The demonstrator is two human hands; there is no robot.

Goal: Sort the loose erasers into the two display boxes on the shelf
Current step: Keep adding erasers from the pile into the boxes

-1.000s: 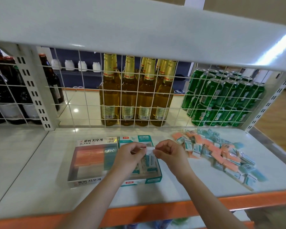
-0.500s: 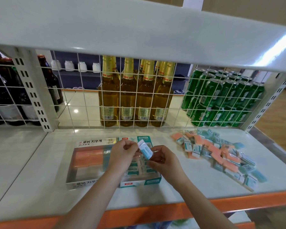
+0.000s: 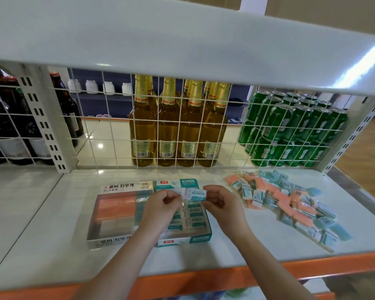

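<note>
- Left hand [image 3: 160,204] and right hand [image 3: 220,201] are raised together above the teal display box [image 3: 183,213]; both pinch a single teal-and-white eraser [image 3: 194,194] between thumb and fingertips, left at its left end, right at its right end.
- The held eraser lies roughly level, clear of the box below it, over the box's rear half.
- The teal display box sits on the white shelf [image 3: 52,245], open at the top, with rows of teal-labelled erasers inside. Its left side touches the white display box [image 3: 117,215], which holds orange erasers across the rear and a paler area toward the front.
- The left forearm crosses the front edge of both boxes and hides part of their near walls.
- Loose erasers [image 3: 290,204], orange and teal mixed, lie in an untidy heap on the shelf to the right of the boxes, well apart from the hands, spreading toward the right front corner.
- A white wire grid [image 3: 108,135] closes the back of the shelf. Behind it stand golden bottles [image 3: 175,126] at centre, green cans [image 3: 290,131] stacked at right, and dark bottles [image 3: 13,126] at left.
- The upper shelf board [image 3: 182,40] overhangs the working area and cuts off the view above.
- An orange front rail [image 3: 312,269] runs along the shelf's near edge beneath both forearms.
</note>
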